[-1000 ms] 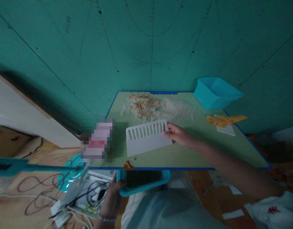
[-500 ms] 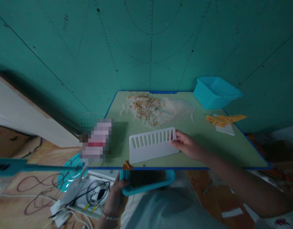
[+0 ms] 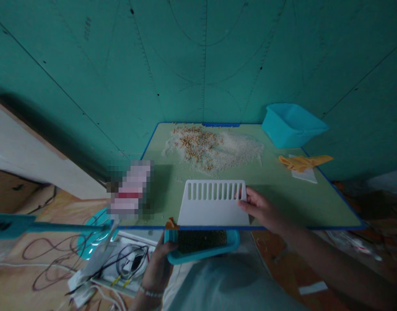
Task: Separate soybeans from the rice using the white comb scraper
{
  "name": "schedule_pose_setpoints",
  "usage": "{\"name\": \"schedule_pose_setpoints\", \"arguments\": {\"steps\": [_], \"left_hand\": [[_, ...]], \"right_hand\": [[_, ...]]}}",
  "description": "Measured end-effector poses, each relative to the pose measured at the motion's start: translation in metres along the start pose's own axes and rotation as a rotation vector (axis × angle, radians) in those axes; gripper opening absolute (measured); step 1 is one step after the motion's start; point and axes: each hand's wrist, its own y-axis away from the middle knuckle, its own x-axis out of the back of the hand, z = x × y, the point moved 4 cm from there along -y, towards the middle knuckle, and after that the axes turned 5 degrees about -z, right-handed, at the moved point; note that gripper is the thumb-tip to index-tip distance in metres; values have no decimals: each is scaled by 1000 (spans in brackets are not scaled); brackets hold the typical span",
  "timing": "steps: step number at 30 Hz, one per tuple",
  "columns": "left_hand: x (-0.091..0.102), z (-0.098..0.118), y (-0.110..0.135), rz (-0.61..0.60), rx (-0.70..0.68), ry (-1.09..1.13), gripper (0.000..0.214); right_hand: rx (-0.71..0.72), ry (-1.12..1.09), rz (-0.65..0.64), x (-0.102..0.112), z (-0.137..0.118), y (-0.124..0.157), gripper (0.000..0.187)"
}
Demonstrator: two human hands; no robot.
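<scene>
A white slotted plastic board (image 3: 214, 211) is gripped by its right side in my right hand (image 3: 261, 209). It leans with its lower edge at the table's front rim. My left hand (image 3: 159, 261) wraps around the left end of a blue plastic tub (image 3: 203, 257), held just below the table edge. Dark small grains or beans (image 3: 201, 241) lie inside the tub. A scrap of orange material (image 3: 171, 223) shows by the left hand at the table edge. Beyond the board, white grains (image 3: 239, 147) and tan beans (image 3: 198, 140) are spread in a heap on the table.
The green table (image 3: 289, 201) has a blue rim. At its back right stands a blue bin (image 3: 291, 129), with an orange cloth (image 3: 305, 163) on a white sheet nearer me. A partly blurred pink-and-white package (image 3: 132, 188) is at the left. Cables (image 3: 132, 259) lie below.
My right hand has brought the board toward me and slightly right, so it now sits straighter against the front edge. The tub has shifted slightly right in my left hand.
</scene>
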Motion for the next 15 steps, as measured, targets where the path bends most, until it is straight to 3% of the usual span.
{"name": "schedule_pose_setpoints", "arguments": {"steps": [6, 10, 15], "left_hand": [[2, -2, 1, 53, 7, -1, 38], [12, -8, -5, 53, 24, 28, 52], [34, -14, -18, 72, 35, 17, 59]], "right_hand": [[102, -67, 192, -3, -1, -4, 20], [144, -60, 149, -36, 2, -13, 20], [244, 162, 92, -75, 2, -27, 13]]}}
